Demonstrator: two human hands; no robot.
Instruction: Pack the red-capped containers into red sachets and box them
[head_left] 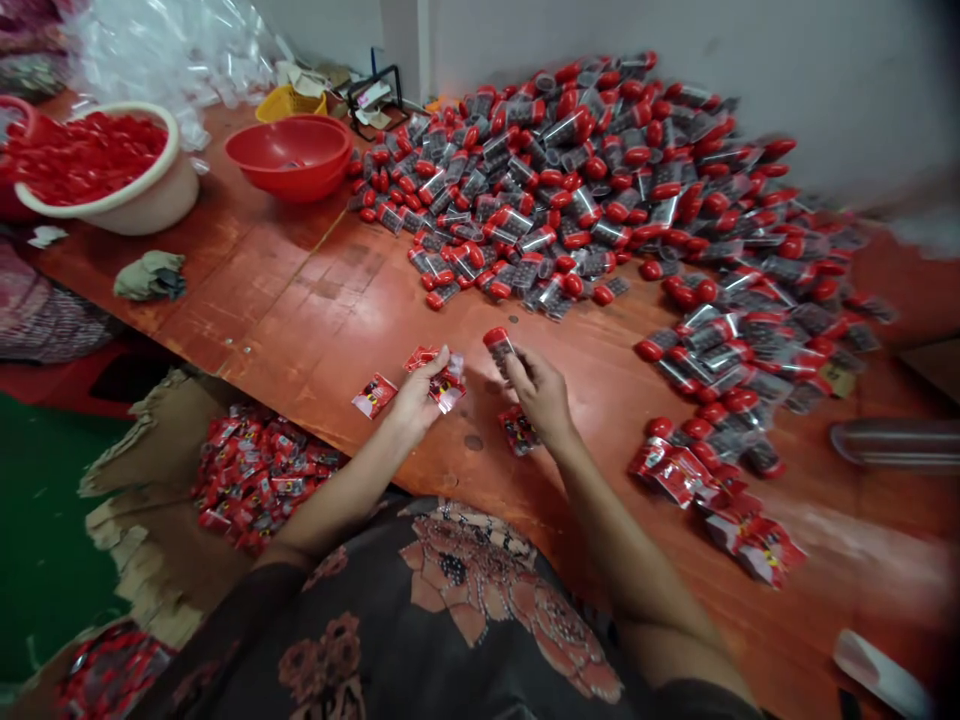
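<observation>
My left hand (421,392) is closed on small red printed packets (448,388), thumb on top. Another red packet (374,395) lies flat on the table just left of it. In my right hand (541,392) is a small clear tube with a red cap (496,340), its dark contents partly hidden by my fingers. Below that hand a packet with red and dark print (517,430) rests on the table. Beyond both hands spreads a large heap of similar red-capped tubes (525,215).
More red packets (679,475) lie at right beside the tubes. An open carton (142,500) below the table edge holds many packets. A red bowl (289,150), a white tub of red caps (161,180) and a crumpled cloth (150,275) stand at left.
</observation>
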